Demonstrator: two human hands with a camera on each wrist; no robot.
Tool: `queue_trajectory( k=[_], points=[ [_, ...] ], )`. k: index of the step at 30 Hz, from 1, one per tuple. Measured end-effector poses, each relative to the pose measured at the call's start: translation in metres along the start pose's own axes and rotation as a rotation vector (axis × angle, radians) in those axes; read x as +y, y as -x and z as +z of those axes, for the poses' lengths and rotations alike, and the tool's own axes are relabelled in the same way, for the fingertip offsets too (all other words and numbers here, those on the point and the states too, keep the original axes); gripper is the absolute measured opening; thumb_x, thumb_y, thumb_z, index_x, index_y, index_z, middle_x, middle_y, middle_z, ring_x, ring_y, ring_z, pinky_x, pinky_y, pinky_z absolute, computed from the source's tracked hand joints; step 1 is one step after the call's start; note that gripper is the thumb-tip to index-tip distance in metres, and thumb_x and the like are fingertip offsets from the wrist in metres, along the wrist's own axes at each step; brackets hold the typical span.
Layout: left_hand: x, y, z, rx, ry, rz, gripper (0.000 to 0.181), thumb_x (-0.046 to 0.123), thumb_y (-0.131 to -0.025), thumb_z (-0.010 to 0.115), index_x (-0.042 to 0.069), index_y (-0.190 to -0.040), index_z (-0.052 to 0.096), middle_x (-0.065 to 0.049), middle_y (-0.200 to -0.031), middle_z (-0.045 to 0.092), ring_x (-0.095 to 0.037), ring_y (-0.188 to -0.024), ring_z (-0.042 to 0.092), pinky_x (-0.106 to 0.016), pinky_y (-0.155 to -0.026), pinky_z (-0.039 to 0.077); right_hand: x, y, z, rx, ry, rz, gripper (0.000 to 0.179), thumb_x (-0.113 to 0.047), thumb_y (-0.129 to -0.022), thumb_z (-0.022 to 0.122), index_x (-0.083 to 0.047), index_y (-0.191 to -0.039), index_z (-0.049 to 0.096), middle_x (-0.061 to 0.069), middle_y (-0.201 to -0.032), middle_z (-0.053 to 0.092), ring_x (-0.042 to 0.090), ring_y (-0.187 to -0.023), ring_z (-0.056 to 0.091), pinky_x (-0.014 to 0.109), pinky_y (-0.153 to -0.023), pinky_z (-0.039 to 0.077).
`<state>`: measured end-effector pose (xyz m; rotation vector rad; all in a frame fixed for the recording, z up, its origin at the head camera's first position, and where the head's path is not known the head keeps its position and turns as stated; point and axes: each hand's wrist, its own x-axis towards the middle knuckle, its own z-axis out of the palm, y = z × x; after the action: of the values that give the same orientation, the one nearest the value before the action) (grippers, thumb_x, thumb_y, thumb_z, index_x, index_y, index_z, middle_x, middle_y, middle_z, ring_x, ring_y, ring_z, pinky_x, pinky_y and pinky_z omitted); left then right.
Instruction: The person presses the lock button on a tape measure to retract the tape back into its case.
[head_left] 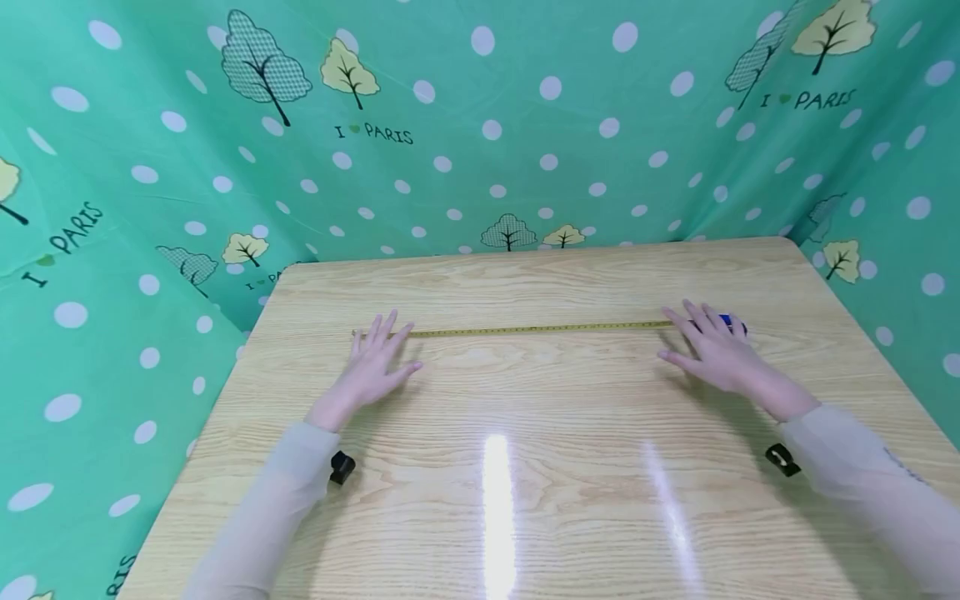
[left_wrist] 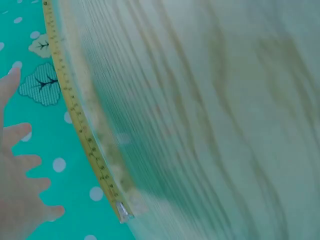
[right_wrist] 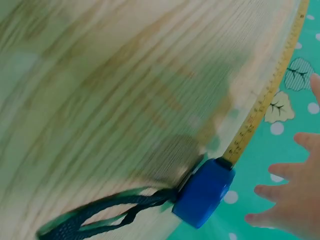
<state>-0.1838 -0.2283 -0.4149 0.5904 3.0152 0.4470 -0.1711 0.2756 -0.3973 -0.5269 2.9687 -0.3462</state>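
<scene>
A yellow tape measure blade (head_left: 525,329) lies stretched across the table, its metal end hook (left_wrist: 123,212) on the left. On the right is its blue case (right_wrist: 205,192) with a dark wrist strap (right_wrist: 107,215); in the head view my right hand partly covers the case. My left hand (head_left: 371,367) is near the hook end, fingers spread, holding nothing. Beside the case, my right hand (head_left: 716,354) also has its fingers spread and grips nothing. Both wrist views show a gap between fingertips and tape.
Under the tape is a light wood-grain table (head_left: 570,467) with glare streaks. A green dotted curtain (head_left: 450,108) printed with trees hangs behind it and along both sides. Black wrist-worn pieces (head_left: 342,467) show at both forearms.
</scene>
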Motion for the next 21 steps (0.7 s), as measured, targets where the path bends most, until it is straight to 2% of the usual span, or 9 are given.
queue_trajectory(
  k=[5, 12, 21],
  points=[
    [-0.01, 0.002, -0.004, 0.012, -0.01, 0.004, 0.065, 0.046, -0.088, 0.046, 0.011, -0.139, 0.026, -0.015, -0.147, 0.005, -0.037, -0.132, 0.001, -0.059, -0.102, 0.0, 0.008, 0.0, -0.002, -0.002, -0.026, -0.001, 0.074, -0.05, -0.089, 0.042, -0.012, -0.143, 0.011, 0.03, -0.141, 0.01, 0.052, -0.124, 0.01, 0.069, -0.092, 0.003],
    [-0.022, 0.005, -0.008, 0.031, 0.023, -0.007, 0.062, 0.042, -0.088, 0.049, 0.006, -0.136, 0.031, -0.02, -0.144, 0.014, -0.041, -0.13, 0.009, -0.057, -0.103, 0.005, 0.022, 0.001, -0.002, 0.002, -0.06, -0.001, 0.072, -0.046, -0.089, 0.045, -0.01, -0.142, 0.012, 0.032, -0.139, 0.011, 0.054, -0.121, 0.011, 0.07, -0.091, 0.005],
    [-0.033, 0.003, -0.011, 0.041, 0.027, -0.03, 0.06, 0.038, -0.09, 0.048, 0.003, -0.135, 0.032, -0.023, -0.141, 0.019, -0.042, -0.128, 0.015, -0.057, -0.103, 0.008, 0.034, 0.001, -0.005, -0.011, -0.082, 0.027, 0.075, -0.045, -0.088, 0.048, -0.006, -0.142, 0.012, 0.034, -0.138, 0.012, 0.054, -0.121, 0.013, 0.069, -0.091, 0.007]
  ],
)
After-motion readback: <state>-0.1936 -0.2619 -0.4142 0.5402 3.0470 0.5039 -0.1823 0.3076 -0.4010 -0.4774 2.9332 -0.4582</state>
